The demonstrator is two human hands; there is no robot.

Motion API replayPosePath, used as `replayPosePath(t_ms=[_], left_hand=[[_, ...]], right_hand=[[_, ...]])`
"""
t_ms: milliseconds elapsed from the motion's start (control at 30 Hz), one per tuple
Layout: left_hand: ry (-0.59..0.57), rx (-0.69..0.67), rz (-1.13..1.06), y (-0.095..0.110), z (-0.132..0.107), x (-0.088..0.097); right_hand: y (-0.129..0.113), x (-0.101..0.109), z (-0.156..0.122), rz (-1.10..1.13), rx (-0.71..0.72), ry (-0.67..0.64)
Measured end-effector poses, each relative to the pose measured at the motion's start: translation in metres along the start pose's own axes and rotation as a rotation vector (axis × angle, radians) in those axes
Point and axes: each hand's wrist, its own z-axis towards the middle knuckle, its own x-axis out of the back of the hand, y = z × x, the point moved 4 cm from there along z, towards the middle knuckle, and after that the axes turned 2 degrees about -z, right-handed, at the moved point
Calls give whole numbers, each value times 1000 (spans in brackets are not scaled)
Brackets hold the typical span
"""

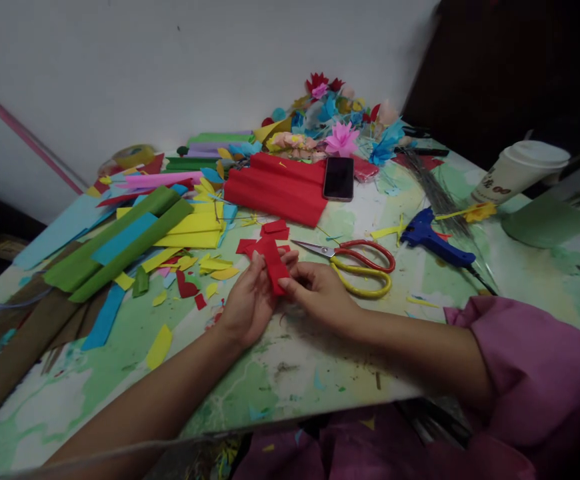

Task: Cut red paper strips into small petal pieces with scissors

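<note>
I watch the right hand (324, 295) pinch the red strip (273, 263) by its near end, left hand (251, 293) curled loosely beneath, far end reaching past its thumb.

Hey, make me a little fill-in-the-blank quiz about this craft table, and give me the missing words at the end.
1. The left hand and right hand hold a paper strip that is coloured ____.
2. The scissors have one red handle and one ____ handle.
3. The glue gun on the table is coloured ____.
4. The cup has a lid that is coloured ____.

Missing words: red; yellow; blue; white.
</note>
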Motion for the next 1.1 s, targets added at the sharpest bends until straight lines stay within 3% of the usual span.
replayPosePath(t_ms=[100, 267, 500, 700, 933, 1100], left_hand=[[-36, 46, 27, -4, 0, 3], [-9, 6, 165, -5, 0, 8], [35, -97, 383, -2, 2, 15], [6, -152, 496, -1, 2, 16], [-10, -112, 506, -1, 3, 17], [-111, 1, 542, -6, 1, 13]], right_hand=[[1, 8, 3, 52, -10, 66], [3, 19, 6, 45, -39, 129], [3, 20, 6, 8, -8, 151], [1, 21, 4, 63, 11, 124], [-2, 26, 7, -52, 106, 97], [-1, 29, 13, -12, 45, 85]])
